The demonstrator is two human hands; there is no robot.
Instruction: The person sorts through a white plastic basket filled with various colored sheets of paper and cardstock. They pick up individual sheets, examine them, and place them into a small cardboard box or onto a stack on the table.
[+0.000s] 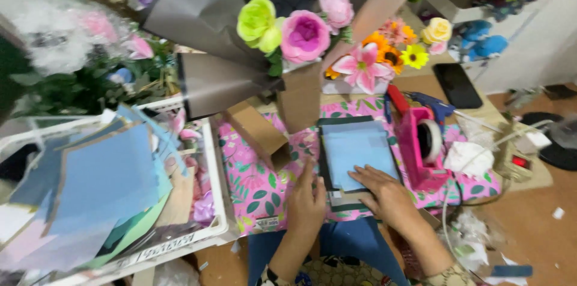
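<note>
Head cam, what I see: left hand (305, 202) flat on the floral cloth (252, 184) over the bench, grip released, fingers spread, just left of the stack of paper sheets (356, 154). Right hand (384, 193) also released, palm down, pressing the stack's lower right corner. Stack has a light blue sheet on top w/ dark sheets under it, sits mid-bench. Pink tape dispenser (421, 148) just right of the stack. Wrapped bouquet (300, 30) lies behind it. White crate (198, 235) of blue paper scraps at far left.
</note>
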